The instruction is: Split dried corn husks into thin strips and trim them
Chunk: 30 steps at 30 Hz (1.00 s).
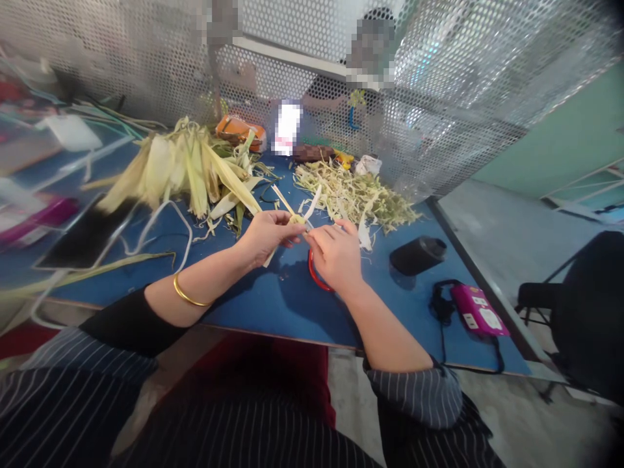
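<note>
Over a blue-topped bench (390, 312), a person in dark pinstriped sleeves works with both hands close together, fingertips almost meeting. The left hand (270, 237), a gold bangle (188, 292) on its forearm, pinches a narrow, pale-yellow strip of dried husk (281, 195) that rises from the fingers toward 11 o'clock. The right hand (336, 253) is closed around a tool with a red, curved handle (316, 273), mostly hidden by the palm. Taking the hands as the dial's centre, a heap of long, yellow-green husks (190, 166) spreads at 10 o'clock, an orange plastic packet (238, 132) just beyond it at 11. A loose pile of pale, shredded husk pieces (370, 198) lies near, between 1 and 2 o'clock. A black cylinder (416, 257) rests on its side just past 3, with a magenta power box (479, 309) farther out at 4. A perforated metal screen (160, 71) stands behind at 12.
</note>
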Tool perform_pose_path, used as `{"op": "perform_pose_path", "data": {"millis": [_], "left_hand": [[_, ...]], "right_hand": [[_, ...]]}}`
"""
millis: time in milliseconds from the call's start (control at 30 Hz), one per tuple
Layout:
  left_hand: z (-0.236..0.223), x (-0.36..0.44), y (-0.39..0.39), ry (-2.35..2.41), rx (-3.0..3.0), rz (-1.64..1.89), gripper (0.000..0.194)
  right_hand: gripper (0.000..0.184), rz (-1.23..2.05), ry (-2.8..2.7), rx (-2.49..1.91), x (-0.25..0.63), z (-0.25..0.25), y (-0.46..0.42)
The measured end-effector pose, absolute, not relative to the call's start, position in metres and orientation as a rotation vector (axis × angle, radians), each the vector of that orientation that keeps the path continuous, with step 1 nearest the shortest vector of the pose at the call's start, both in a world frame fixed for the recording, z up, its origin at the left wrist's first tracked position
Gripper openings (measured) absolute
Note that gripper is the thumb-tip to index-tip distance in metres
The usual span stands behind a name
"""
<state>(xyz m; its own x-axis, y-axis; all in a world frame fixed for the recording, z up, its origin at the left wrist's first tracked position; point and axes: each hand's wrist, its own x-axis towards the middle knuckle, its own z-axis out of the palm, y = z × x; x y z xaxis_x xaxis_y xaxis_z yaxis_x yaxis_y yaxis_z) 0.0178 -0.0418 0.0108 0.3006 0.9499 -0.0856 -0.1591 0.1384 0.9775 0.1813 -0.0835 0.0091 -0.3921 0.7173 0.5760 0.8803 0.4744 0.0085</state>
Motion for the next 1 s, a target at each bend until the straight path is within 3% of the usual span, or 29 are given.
{"op": "perform_pose_path", "data": {"millis": [333,533,700,1000], "left_hand": [[0.012,0.013,-0.035,0.87,1.024,1.045,0.022],[0.019,0.015,-0.042,0.885,0.969,0.871,0.013],[0.018,0.02,-0.049,0.872,1.054,0.742,0.026],[0.01,0.023,-0.054,0.952,1.23,0.699,0.023]], "right_hand": [[0.026,-0.062,-2.125,-1.328,0.195,0.018,-0.078],[0.034,0.727,-1.703,-1.423,0.198,0.014,-0.073],[0.027,1.179,-1.197,-1.225,0.193,0.001,-0.07],[0.021,1.009,-1.214,-1.269,0.184,-0.003,-0.071]]}}
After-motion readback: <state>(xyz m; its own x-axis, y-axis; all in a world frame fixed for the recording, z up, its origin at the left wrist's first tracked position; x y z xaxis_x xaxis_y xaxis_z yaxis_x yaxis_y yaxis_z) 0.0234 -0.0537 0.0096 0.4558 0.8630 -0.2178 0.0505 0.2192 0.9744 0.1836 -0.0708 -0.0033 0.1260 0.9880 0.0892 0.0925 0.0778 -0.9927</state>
